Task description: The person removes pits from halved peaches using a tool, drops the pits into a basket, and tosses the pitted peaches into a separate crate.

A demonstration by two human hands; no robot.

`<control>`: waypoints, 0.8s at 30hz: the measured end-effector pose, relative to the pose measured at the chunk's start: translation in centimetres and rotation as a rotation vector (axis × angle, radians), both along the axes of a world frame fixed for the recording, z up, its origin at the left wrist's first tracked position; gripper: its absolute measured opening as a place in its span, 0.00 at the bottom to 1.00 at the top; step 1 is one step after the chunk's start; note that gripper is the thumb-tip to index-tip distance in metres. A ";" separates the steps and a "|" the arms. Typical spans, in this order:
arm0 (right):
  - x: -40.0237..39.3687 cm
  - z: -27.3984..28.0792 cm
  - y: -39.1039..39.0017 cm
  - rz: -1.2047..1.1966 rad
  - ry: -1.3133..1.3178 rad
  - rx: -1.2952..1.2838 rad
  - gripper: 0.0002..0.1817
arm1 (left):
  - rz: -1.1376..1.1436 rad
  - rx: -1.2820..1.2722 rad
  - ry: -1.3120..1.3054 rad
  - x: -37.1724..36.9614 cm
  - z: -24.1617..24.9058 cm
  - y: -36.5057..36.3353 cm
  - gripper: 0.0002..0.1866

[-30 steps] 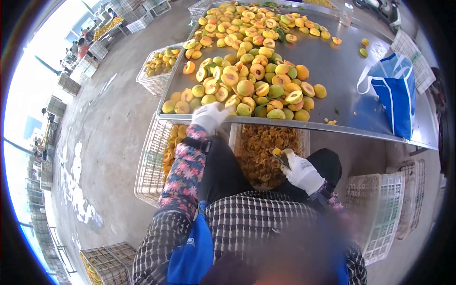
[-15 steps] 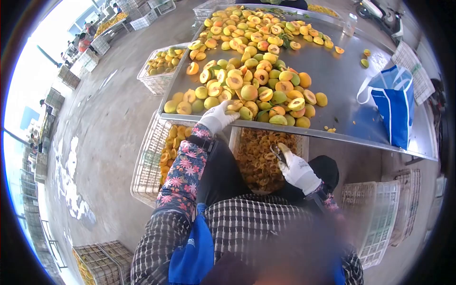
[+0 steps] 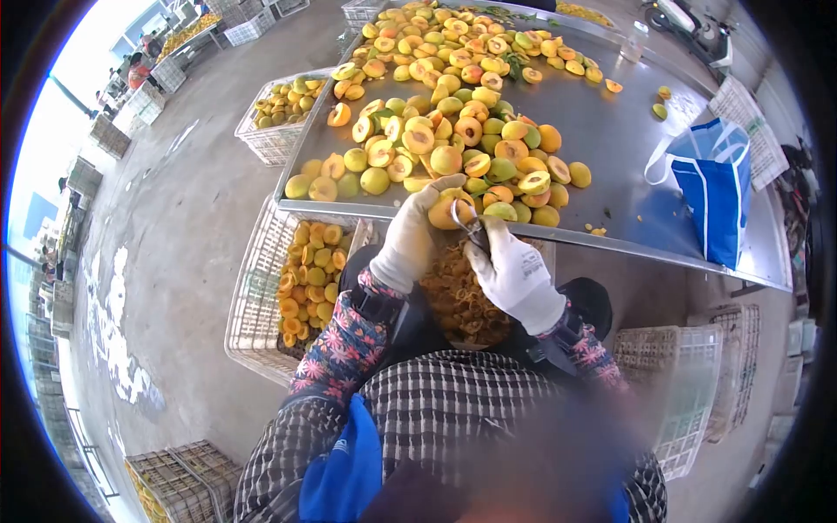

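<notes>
My left hand [image 3: 411, 237], in a white glove, is closed round a yellow peach half [image 3: 446, 210] just over the table's near edge. In my gloved right hand [image 3: 521, 277] is a pitting tool [image 3: 472, 228] with a curved metal loop, and the loop touches the peach's cut side. Many peaches, some cut in halves, lie heaped on the metal table [image 3: 628, 205] beyond my hands. Below them, a crate holds brown pits and scraps [image 3: 466, 301], partly hidden by my hands. Halved peaches [image 3: 309, 279] fill part of a white crate [image 3: 253, 288] at my left.
A blue and white bag [image 3: 711, 196] stands on the table's right side, and a clear bottle [image 3: 635, 42] at its far end. Another crate of peaches [image 3: 277, 144] stands left of the table. Stacked crates [image 3: 671, 383] are at my lower right. People work far left.
My left hand has lifted a peach half from the pile and drawn it toward me. My right hand has moved up and left, bringing the pitting tool against it.
</notes>
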State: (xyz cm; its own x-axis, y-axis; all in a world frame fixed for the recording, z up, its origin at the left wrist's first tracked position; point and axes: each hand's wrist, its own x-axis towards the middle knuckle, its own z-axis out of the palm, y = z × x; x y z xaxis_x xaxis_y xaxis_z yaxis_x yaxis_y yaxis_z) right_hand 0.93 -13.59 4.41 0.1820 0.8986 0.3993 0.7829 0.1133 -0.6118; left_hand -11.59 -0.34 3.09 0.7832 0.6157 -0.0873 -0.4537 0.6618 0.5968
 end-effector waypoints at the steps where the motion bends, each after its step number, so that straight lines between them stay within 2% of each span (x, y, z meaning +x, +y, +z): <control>1: -0.1 -0.2 0.2 -0.015 -0.027 0.002 0.18 | 0.027 0.017 0.007 0.1 0.2 -0.5 0.22; 3: -0.4 -0.7 0.3 -0.041 -0.078 0.005 0.18 | 0.086 0.025 0.032 0.9 -0.3 -0.9 0.23; 6: -1.1 -1.4 0.1 -0.053 -0.060 -0.055 0.17 | 0.224 0.216 0.150 1.4 -1.2 -1.3 0.20; 8: -0.7 -1.2 0.1 -0.010 0.019 -0.040 0.19 | 0.282 0.481 0.335 1.3 -0.6 -2.0 0.18; 10: -0.4 -0.5 0.2 -0.015 0.064 0.016 0.20 | 0.141 0.261 0.218 1.1 -1.2 -1.1 0.18; 13: 0.0 1.6 0.7 -0.085 0.074 0.096 0.21 | 0.140 0.148 0.163 2.2 -2.8 -1.0 0.20; 16: 0.7 1.0 1.7 -0.067 -0.174 0.181 0.19 | 0.053 0.057 0.044 2.6 -1.9 -2.1 0.21; 20: 1.4 -0.1 0.9 0.035 -0.209 0.048 0.18 | 0.122 0.100 0.147 2.0 -2.0 -2.3 0.20; 22: 1.3 0.4 0.1 0.425 0.267 -0.023 0.16 | 0.085 0.091 0.127 1.0 -1.1 -1.9 0.20; 24: 1.6 1.4 -1.0 0.391 0.456 -0.250 0.18 | 0.087 0.006 0.092 0.9 -0.2 -1.7 0.19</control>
State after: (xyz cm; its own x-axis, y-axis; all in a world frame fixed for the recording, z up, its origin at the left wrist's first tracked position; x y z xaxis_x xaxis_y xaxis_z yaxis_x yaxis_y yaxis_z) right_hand 2.52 -14.64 5.79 -0.0758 0.9886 0.1300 0.3683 0.1489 -0.9177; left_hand -10.70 -2.02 2.94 0.7155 0.6818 -0.1525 -0.4523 0.6184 0.6427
